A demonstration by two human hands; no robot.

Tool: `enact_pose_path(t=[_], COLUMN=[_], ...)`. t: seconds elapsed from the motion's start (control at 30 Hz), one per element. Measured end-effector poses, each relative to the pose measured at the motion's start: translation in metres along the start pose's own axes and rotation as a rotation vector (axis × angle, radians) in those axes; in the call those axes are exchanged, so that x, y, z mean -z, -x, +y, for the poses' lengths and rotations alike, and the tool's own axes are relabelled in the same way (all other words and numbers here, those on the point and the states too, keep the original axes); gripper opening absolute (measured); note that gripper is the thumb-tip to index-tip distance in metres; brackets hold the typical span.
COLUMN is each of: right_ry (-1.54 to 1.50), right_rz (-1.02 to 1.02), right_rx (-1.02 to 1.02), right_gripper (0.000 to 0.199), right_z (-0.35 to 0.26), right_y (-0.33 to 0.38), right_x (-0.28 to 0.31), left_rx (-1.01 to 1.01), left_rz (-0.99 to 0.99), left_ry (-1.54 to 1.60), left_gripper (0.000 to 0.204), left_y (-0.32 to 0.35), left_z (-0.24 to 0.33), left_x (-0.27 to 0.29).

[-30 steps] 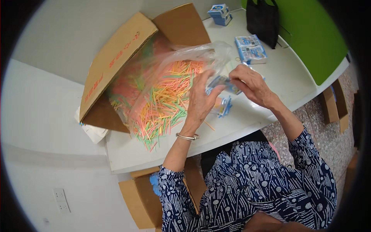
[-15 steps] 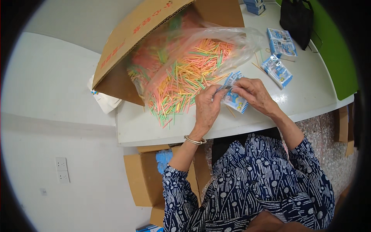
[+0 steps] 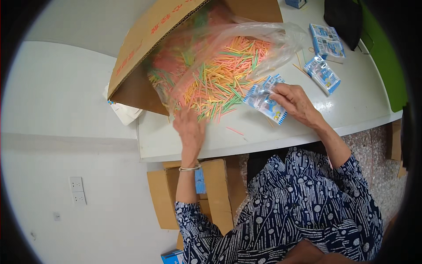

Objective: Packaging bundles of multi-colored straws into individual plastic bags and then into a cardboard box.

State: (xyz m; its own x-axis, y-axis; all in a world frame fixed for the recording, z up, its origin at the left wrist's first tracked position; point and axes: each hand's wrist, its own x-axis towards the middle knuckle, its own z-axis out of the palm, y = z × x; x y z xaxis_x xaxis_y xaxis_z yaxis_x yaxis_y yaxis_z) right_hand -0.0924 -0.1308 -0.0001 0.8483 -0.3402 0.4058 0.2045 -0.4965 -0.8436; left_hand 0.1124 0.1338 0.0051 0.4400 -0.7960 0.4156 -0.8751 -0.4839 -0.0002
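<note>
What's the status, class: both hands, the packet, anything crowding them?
Left hand reaching into coloured sticks. Right hand gripping small blue-and-white packet. Clear plastic bag and cardboard box crowd the pile.

A small packing workroom, by the look of it — a white table (image 3: 263,141) bearing an open cardboard box (image 3: 145,48) of loose coloured sticks (image 3: 220,83), blue-and-white packets (image 3: 323,75) laid out, more cartons (image 3: 215,193) stowed beneath — plain white wall (image 3: 66,132), speckled floor (image 3: 387,176).
</note>
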Motion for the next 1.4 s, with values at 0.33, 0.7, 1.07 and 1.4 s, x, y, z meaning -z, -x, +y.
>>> enact_pose_path(t=[0.33,0.7,1.07,1.4], right_ry=[0.019,0.012,-0.350,-1.527], right_rz=[-0.034,0.015,0.064,0.430], right_rx=[-0.052,0.042,-0.352,-0.612], right_gripper=[0.024,0.023,0.024,0.018], right_z=[-0.012,-0.005,-0.001,0.023], right_y=[-0.003,-0.001,-0.007,-0.051], right_x=[-0.005,-0.016,-0.017,-0.106], left_rx=[-0.014,-0.097,0.237,0.598], left_rz=[-0.130,-0.071,-0.154,-0.262], left_ry=[-0.474,-0.428,0.279,1.984], left_gripper=[0.044,0.026,0.021,0.019], left_y=[0.005,-0.013,-0.065,-0.098], left_z=[-0.030,-0.041,-0.011,0.076], left_x=[-0.023,-0.032,0.010,-0.036])
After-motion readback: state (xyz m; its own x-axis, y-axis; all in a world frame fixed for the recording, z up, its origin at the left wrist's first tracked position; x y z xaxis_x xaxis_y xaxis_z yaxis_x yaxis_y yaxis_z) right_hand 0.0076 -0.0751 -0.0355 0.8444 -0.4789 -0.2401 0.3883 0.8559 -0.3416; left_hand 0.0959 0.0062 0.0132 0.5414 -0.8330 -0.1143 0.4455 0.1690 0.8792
